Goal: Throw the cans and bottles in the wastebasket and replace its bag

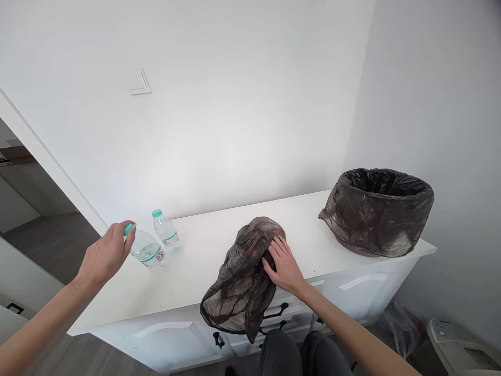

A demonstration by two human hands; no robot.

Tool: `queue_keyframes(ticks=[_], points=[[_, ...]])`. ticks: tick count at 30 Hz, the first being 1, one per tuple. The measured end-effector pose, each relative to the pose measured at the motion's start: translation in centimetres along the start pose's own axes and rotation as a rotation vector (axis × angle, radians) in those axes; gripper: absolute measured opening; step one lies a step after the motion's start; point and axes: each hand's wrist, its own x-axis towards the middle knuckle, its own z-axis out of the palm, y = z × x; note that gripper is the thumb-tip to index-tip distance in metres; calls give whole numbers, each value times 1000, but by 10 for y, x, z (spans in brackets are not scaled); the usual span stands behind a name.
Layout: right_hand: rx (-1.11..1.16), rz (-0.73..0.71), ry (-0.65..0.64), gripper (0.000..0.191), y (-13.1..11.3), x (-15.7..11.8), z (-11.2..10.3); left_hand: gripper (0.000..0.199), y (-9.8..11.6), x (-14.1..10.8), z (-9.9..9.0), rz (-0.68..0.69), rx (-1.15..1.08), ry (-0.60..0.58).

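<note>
My left hand (106, 251) pinches the green cap of a clear plastic water bottle (147, 250), which stands tilted near the left end of the white cabinet top (188, 282). Just behind it is a second clear bottle (166, 228) with a green cap. My right hand (285, 265) is closed on a crumpled black garbage bag (246, 266), fingers on top and thumb at the near side. Something reddish shows through the thin plastic. The bag's loose mouth hangs over the cabinet's front edge.
A trash bin lined with a black bag (383, 219) stands at the right end of the cabinet. Black drawer handles (276, 312) stick out of the front. A light switch (141, 83) is on the wall, and a grey-white appliance (457, 344) sits low at right.
</note>
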Motion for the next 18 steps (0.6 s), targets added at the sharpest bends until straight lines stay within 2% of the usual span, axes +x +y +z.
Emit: queue_keyframes(ticks=[4,8,12,15,18], points=[[-5,0,-1,34,0,1,1,53,-1,14,26,54,86,-45],[-15,5,-4,32,1,3,2,58,-3,25,40,29,88,-81],[-21,10,-18,31,2,4,3,61,-3,27,44,-26,62,-52],[-15,8,-26,33,1,3,3,63,-3,24,41,4,70,-27],[-14,4,-20,34,1,2,3,68,-5,17,38,19,163,121]])
